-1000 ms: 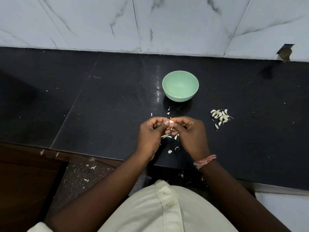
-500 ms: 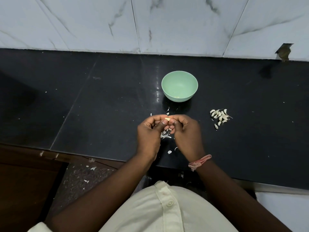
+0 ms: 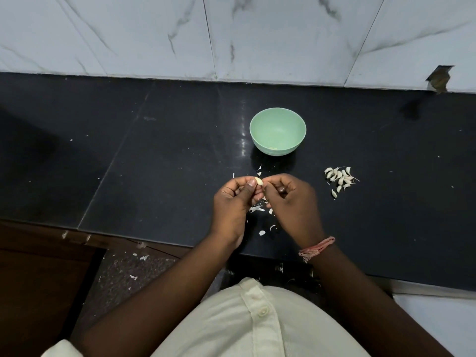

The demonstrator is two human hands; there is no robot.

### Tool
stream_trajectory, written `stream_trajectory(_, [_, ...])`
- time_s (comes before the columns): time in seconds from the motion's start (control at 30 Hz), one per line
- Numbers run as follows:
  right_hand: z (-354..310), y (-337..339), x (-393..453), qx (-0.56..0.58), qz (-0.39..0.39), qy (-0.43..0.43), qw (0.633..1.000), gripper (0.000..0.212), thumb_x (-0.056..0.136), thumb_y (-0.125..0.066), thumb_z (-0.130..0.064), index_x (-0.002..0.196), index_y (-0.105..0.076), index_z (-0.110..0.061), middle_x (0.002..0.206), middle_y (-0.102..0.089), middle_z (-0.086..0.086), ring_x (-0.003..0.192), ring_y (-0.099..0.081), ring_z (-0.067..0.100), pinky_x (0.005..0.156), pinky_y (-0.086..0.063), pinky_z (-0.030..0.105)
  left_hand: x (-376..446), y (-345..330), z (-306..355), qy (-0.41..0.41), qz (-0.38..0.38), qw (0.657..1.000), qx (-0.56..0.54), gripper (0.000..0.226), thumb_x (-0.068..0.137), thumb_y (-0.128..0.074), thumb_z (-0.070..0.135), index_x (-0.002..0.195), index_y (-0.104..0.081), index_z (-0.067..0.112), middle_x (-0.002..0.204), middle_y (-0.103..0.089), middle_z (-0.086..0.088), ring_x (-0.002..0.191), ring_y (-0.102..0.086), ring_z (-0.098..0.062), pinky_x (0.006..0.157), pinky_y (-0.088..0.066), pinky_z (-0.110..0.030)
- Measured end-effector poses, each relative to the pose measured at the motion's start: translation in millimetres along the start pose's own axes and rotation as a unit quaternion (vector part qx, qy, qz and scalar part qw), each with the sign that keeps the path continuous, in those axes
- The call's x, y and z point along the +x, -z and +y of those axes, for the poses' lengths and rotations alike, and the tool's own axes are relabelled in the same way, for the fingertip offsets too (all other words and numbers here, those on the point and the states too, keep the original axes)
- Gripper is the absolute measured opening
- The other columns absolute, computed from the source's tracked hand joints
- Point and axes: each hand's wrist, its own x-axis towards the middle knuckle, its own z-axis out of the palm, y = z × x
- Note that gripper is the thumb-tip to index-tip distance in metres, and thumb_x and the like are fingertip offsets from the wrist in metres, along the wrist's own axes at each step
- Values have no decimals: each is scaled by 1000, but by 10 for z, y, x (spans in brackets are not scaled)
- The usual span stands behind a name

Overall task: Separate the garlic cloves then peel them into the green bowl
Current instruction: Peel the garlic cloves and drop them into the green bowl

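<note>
My left hand (image 3: 233,202) and my right hand (image 3: 292,203) meet over the black counter, and their fingertips pinch one pale garlic clove (image 3: 258,181) between them. The green bowl (image 3: 277,131) stands just beyond my hands, with a small pale bit at its bottom. A pile of several unpeeled cloves (image 3: 340,177) lies on the counter to the right of my hands. White peel scraps (image 3: 256,209) lie under and around my hands.
The black counter (image 3: 154,163) runs to a white marble-tiled wall (image 3: 231,34) at the back. Its front edge is just below my wrists. Peel bits lie on the speckled floor (image 3: 123,274) at the lower left, next to dark wood.
Both hands have stayed in place and kept working the clove; more of the clove's pale body now shows between the fingertips.
</note>
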Motion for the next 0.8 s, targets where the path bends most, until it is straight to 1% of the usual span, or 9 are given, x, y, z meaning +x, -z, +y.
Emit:
stream_trajectory(0.1, [-57, 11, -19, 18, 2, -9, 1000, 16, 88, -71, -9, 85, -75, -25, 73, -75, -12, 68, -71, 2, 67, -58, 24, -10, -7, -7, 11, -12, 1000, -15, 10, 98, -59, 2, 103, -67, -1, 85, -72, -9, 79, -68, -13, 73, -56, -22])
stream_trajectory(0.17, [-63, 15, -22, 17, 3, -13, 1000, 12, 89, -72, -10, 84, -76, -20, 72, -75, -11, 66, -70, 1, 64, -56, 21, -16, -10, -6, 15, -13, 1000, -20, 11, 97, -61, 1, 105, -68, 0, 86, -72, -8, 79, -68, -12, 72, -56, -22])
stream_trajectory(0.23, [-54, 14, -27, 3, 2, -9, 1000, 8, 88, -72, -11, 85, -77, -17, 71, -74, -9, 65, -70, 2, 64, -58, 24, -19, -13, 0, 16, -10, 1000, -19, 15, 94, -64, 0, 108, -70, 0, 87, -73, -10, 78, -67, -13, 72, -55, -22])
stream_trajectory(0.3, [-42, 6, -30, -15, 0, 1, 1000, 7, 88, -71, -13, 85, -76, -18, 70, -74, -10, 66, -70, 4, 66, -59, 30, -22, -15, 5, 18, -4, 1000, -19, 16, 93, -66, 1, 108, -72, -1, 89, -73, -12, 79, -67, -14, 73, -55, -22])
stream_trajectory(0.4, [-47, 13, -35, -31, -7, 14, 999, 10, 88, -70, -12, 81, -74, -17, 68, -72, -10, 64, -68, 5, 65, -57, 29, -33, -18, 5, 27, 4, 999, -18, 9, 94, -67, 2, 99, -74, 2, 86, -73, -11, 79, -67, -15, 73, -56, -23])
stream_trajectory(0.47, [-38, 21, -40, -49, -5, 26, 998, 12, 88, -70, -12, 78, -73, -18, 67, -70, -9, 63, -66, 7, 64, -55, 30, -42, -15, 5, 33, 6, 999, -21, 9, 94, -66, 2, 94, -75, 4, 86, -73, -11, 80, -68, -15, 73, -57, -23])
stream_trajectory(0.6, [2, 21, -31, -61, -12, 36, 997, 11, 89, -69, -14, 79, -72, -19, 69, -70, -7, 64, -66, 11, 65, -56, 36, -55, -2, 7, 50, 9, 998, -34, 10, 94, -66, 2, 92, -76, 4, 85, -74, -10, 78, -69, -14, 74, -59, -22])
stream_trajectory(0.7, [2, 22, -33, -58, -26, 25, 998, 9, 90, -68, -15, 82, -72, -18, 69, -72, -7, 60, -66, 10, 64, -58, 34, -47, 20, -10, 61, 19, 997, -41, 10, 94, -66, 1, 96, -75, -1, 84, -74, -11, 78, -70, -14, 73, -58, -21])
stream_trajectory(0.8, [-40, 35, -45, -20, -54, -21, 998, 12, 91, -66, -11, 82, -71, -16, 69, -74, -6, 51, -63, 6, 54, -55, 25, -40, 58, -21, 61, 19, 997, -31, 13, 93, -66, 1, 101, -73, -7, 87, -73, -14, 80, -70, -16, 75, -58, -21])
